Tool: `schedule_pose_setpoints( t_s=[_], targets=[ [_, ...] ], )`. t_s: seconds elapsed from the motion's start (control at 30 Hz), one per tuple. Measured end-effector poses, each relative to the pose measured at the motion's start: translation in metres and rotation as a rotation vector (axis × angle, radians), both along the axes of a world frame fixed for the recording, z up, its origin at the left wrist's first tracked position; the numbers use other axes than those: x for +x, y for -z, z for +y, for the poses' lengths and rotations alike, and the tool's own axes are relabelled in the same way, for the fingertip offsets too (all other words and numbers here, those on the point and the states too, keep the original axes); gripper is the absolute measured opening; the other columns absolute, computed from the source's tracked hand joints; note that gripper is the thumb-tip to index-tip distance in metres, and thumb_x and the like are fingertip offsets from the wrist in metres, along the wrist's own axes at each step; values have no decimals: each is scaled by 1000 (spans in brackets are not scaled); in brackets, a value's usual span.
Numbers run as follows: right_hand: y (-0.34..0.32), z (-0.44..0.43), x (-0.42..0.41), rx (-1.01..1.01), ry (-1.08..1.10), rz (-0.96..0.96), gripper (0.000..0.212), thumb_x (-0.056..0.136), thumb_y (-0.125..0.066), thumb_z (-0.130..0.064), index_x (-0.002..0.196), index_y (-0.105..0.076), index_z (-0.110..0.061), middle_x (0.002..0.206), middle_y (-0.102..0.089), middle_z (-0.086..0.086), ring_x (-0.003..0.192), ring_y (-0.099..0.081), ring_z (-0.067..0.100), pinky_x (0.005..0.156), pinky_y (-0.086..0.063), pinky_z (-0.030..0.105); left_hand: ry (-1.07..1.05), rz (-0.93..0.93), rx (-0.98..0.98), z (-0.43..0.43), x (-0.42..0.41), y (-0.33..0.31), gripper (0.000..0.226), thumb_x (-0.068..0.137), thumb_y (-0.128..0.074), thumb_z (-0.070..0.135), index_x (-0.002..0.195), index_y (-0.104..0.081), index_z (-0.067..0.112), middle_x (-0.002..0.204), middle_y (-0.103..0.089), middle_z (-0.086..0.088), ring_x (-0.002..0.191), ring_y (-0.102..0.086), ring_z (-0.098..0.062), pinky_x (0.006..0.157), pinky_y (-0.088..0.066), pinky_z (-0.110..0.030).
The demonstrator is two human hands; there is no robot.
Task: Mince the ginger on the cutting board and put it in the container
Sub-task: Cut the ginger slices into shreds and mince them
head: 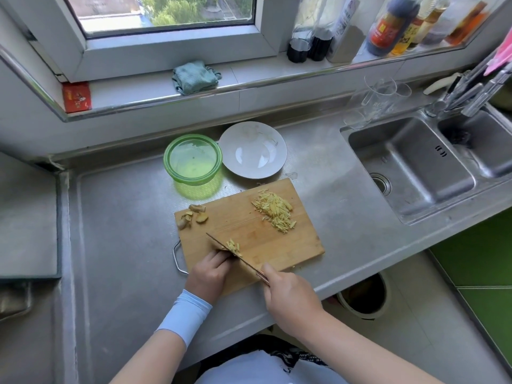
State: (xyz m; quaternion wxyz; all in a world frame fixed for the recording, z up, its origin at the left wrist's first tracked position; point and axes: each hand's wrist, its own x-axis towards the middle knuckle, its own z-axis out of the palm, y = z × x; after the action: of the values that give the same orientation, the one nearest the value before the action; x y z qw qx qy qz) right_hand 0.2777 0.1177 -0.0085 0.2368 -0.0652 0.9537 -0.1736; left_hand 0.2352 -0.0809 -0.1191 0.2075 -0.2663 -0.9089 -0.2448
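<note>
Two ginger piles [274, 210] lie on the cutting board [277, 245], at its far-right corner and by the knife [249, 266] gripped in the right hand [288, 295]; left hand [207, 273] curls behind the blade, grasp hidden; container [194, 180] stands beyond the far edge

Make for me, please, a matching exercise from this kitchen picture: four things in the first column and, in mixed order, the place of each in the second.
Things:
1. cloth
2. container
3. ginger strips
4. knife

Places:
A. in the right hand
B. on the far right part of the cutting board
C. on the window sill
D. on the counter, left of the plate

Pairs: 1-C, 2-D, 3-B, 4-A
</note>
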Motion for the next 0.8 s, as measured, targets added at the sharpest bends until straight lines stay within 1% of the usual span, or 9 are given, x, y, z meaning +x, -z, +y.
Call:
schedule_pose_setpoints(
  t_s=[0.07,0.17,0.27,0.37,0.47,0.57,0.63,0.73,0.8],
  targets=[
    [0,4,4,6,-6,-3,26,104,-38,-26,129,-42,-21,83,-54,-1,73,-49,25,62,-38,37,4,8,6,0,-1,0,23,87,-55,-1,88,-77,6,94,-72,-10,83,-59,-23,70,-50,-28],
    [2,-3,-3,-6,8,-9,15,103,-39,-26,116,-43,-20,78,-52,3,73,-52,31,61,-41,39,4,8,-10,1,0,-2,27,91,-51,2,85,-76,7,89,-70,-8,79,-55,-21,65,-49,-27],
    [2,-11,-11,-8,-4,-7,12,102,-39,-27,111,-41,-20,71,-46,2,68,-47,32,62,-46,41,-9,10,-10,0,1,-2,32,94,-47,3,83,-76,9,86,-69,-7,75,-52,-21,61,-45,-27],
    [-1,-4,-5,-15,-9,1,9,102,-39,-26,110,-40,-22,72,-48,0,69,-50,31,59,-43,40,-6,11,-1,0,0,0,27,88,-51,-1,84,-77,8,90,-71,-8,79,-53,-21,63,-47,-28],
    [-1,3,2,-8,-15,-7,3,102,-39,-25,104,-37,-24,73,-49,-3,70,-50,28,58,-37,38,1,8,-2,0,0,0,25,86,-54,-2,87,-77,8,93,-71,-8,81,-55,-21,66,-49,-28],
    [2,-4,-4,9,-7,-5,10,102,-41,-27,111,-40,-23,78,-53,3,72,-52,32,59,-38,37,11,-10,-12,0,1,0,24,86,-55,0,88,-76,11,91,-69,-6,75,-54,-22,57,-49,-30],
    [4,-12,-12,14,-10,-1,12,102,-41,-27,113,-41,-21,74,-49,4,69,-48,33,59,-38,36,3,-22,-15,0,1,0,25,88,-53,2,88,-76,12,90,-68,-5,73,-53,-22,54,-49,-31],
    [2,-11,-13,15,-20,-2,11,103,-41,-28,112,-40,-21,71,-46,2,68,-48,32,58,-37,36,2,-16,-12,0,0,-1,28,91,-49,3,87,-76,11,91,-69,-5,75,-55,-22,56,-50,-31],
    [1,-3,-7,16,-15,-3,13,103,-41,-28,114,-40,-23,74,-49,0,69,-47,29,58,-35,36,-5,5,1,1,0,-1,37,99,-42,6,86,-77,10,92,-71,-7,78,-57,-22,61,-51,-30]
  ],
)
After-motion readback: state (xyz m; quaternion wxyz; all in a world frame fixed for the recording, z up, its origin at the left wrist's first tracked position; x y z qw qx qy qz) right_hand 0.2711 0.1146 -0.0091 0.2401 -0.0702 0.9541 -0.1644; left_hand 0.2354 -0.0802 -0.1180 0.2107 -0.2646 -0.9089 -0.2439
